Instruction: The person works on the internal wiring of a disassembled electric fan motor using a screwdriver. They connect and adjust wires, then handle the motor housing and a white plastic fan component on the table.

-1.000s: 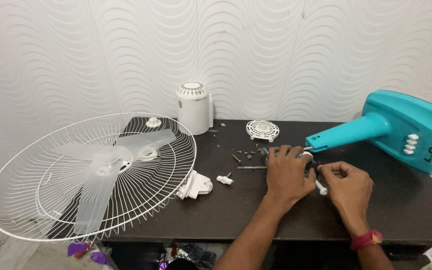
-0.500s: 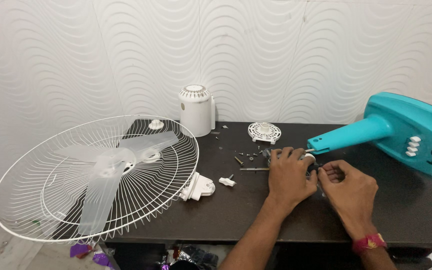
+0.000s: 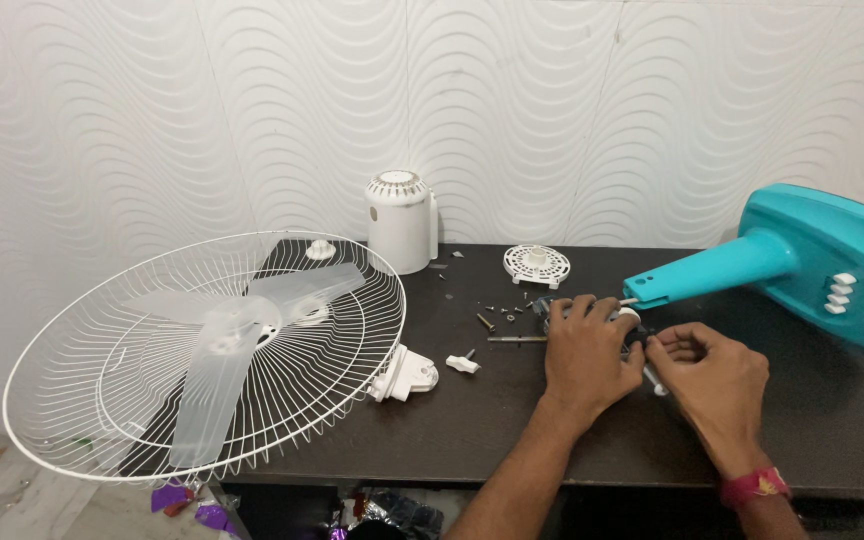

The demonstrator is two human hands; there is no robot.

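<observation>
The left hand point(image 3: 586, 352) is lying palm-down on the dark table point(image 3: 512, 430), its fingers curling over a small fan part point(image 3: 632, 328) that is mostly hidden beneath them. The right hand point(image 3: 709, 376) is sitting just beside that part, fingertips pinching together at its near edge; what they are clamping is too small to tell. The part is lying just in front of the tip of the teal fan base point(image 3: 802, 268). A thin metal rod point(image 3: 516, 339) is lying on the table, touching the left hand on the side away from the teal base. Loose screws point(image 3: 487, 322) are lying just beyond the rod, and a round white vented cover point(image 3: 536, 265) farther back. A white motor cover point(image 3: 401, 220) is standing upright near the wall. The white fan cage point(image 3: 202, 350), blades inside, is overhanging the table edge well apart from the teal base.
</observation>
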